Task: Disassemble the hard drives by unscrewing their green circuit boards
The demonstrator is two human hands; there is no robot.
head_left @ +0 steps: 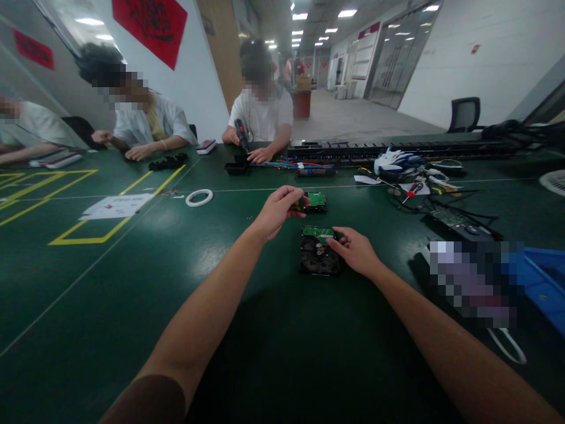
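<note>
A black hard drive (319, 259) lies on the green table in front of me, its green circuit board (318, 233) facing up at the far end. My right hand (353, 252) grips the drive's right side, thumb and fingers around the edge by the board. Above and left of the board, my left hand (282, 211) is closed around what looks like a screwdriver (298, 204) with a dark, yellow-marked handle. Its tip is too small to make out. Just behind, a second hard drive (316, 201) shows its green board, partly covered by my left fingers.
A roll of white tape (199, 198) and a paper sheet (115, 206) lie to the left. Gloves (392, 160), cables and a red-handled screwdriver (414, 189) are at right, near a loose circuit board (459, 222) and a blue bin (542, 277). Co-workers sit across the table, one holding a power screwdriver (241, 134).
</note>
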